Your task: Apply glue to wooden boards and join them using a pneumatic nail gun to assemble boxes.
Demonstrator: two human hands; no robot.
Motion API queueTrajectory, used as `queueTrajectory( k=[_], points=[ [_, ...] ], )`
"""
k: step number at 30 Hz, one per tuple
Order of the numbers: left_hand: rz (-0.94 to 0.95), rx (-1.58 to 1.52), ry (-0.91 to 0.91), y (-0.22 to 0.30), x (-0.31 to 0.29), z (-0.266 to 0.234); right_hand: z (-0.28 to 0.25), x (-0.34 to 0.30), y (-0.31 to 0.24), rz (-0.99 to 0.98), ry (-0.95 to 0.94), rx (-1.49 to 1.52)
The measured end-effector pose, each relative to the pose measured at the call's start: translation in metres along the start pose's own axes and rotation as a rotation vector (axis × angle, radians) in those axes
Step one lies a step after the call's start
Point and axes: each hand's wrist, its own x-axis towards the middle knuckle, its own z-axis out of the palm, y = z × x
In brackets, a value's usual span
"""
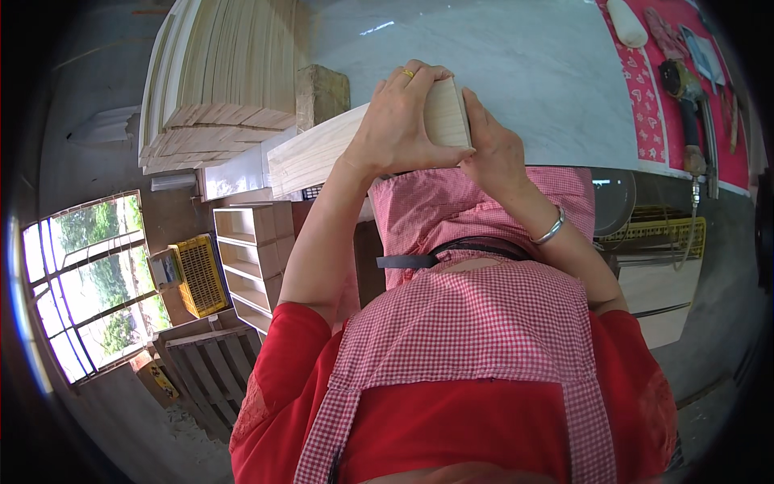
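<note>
A pale wooden board (310, 153) lies slantwise at the near edge of the grey-white tabletop (484, 40). My left hand (393, 125) grips it across its width near the right end, fingers over the far edge and thumb along the near side. At that right end, my right hand (496, 153) is closed against the end face, its fingers partly hidden. A thin darker edge shows between the board's end and my right fingers; I cannot tell whether it is a separate piece.
A tall stack of thin wooden boards (234, 73) stands at the left, beside a worn wooden block (322, 93). On a red patterned cloth (649, 121) at the right lie a power tool (681, 85) and a white roll (627, 22). Wooden compartment boxes (254, 250) stand lower left.
</note>
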Motion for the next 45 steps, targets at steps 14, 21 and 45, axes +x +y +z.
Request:
queueTrajectory(
  k=[14, 21, 45],
  points=[
    [-0.017, -0.005, -0.022, 0.000, 0.001, 0.001, -0.004, 0.001, 0.000, 0.065, -0.074, 0.024],
    [-0.052, 0.003, -0.020, 0.003, -0.001, 0.003, -0.031, 0.015, -0.008, 0.082, -0.200, 0.438],
    [0.003, 0.009, -0.017, -0.003, 0.002, 0.005, -0.015, -0.034, -0.013, -0.161, 0.382, 0.333]
  ],
)
